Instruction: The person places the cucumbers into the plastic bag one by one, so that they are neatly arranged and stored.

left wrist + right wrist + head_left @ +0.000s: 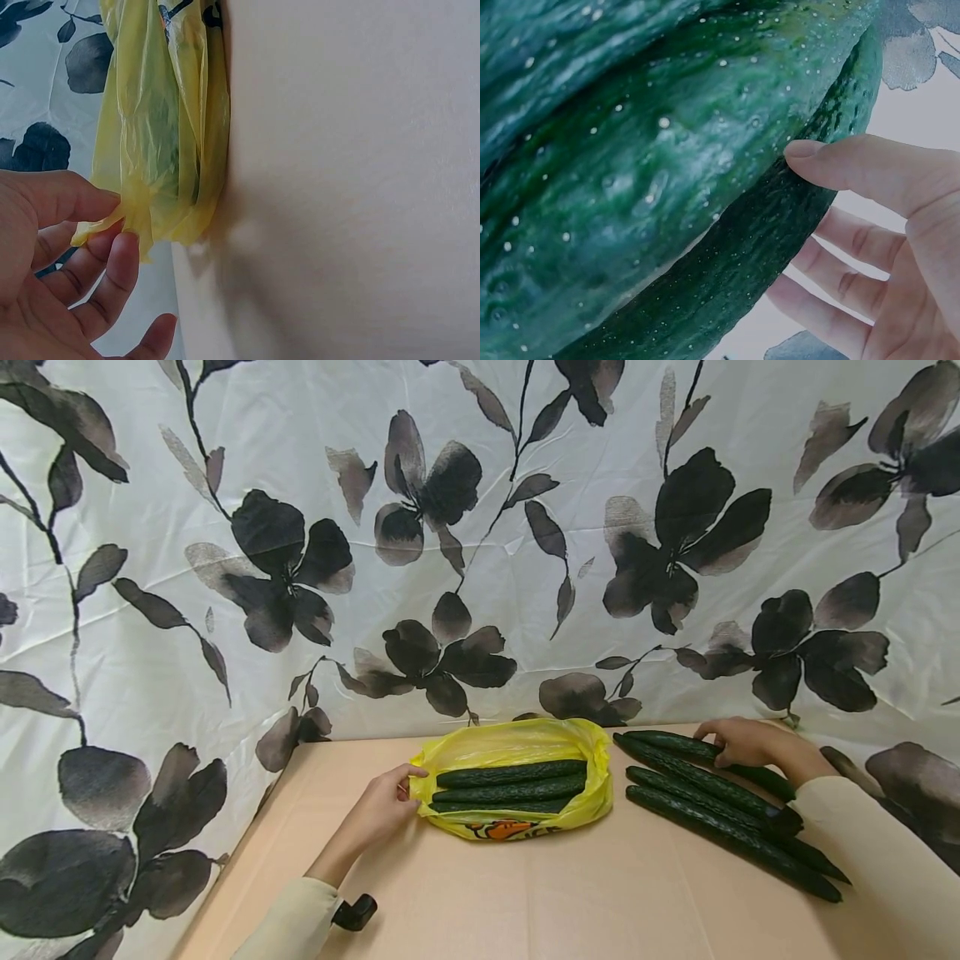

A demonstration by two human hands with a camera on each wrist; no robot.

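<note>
A yellow plastic bag (517,825) lies on the table with its mouth spread, and several dark green cucumbers (510,790) rest side by side inside it. My left hand (386,802) pinches the bag's left end between thumb and fingers; the left wrist view shows the gathered plastic (139,206) there. To the right of the bag, several more cucumbers (697,814) lie slantwise in a loose group. My right hand (750,747) grips the farthest one (757,247), thumb on one side and fingers on the other, as the right wrist view shows.
The pale tabletop (555,902) runs in front of the bag. Behind it hangs a white floral cloth (555,577), reaching down to the table's back edge. A small black object (355,912) sits at my left wrist.
</note>
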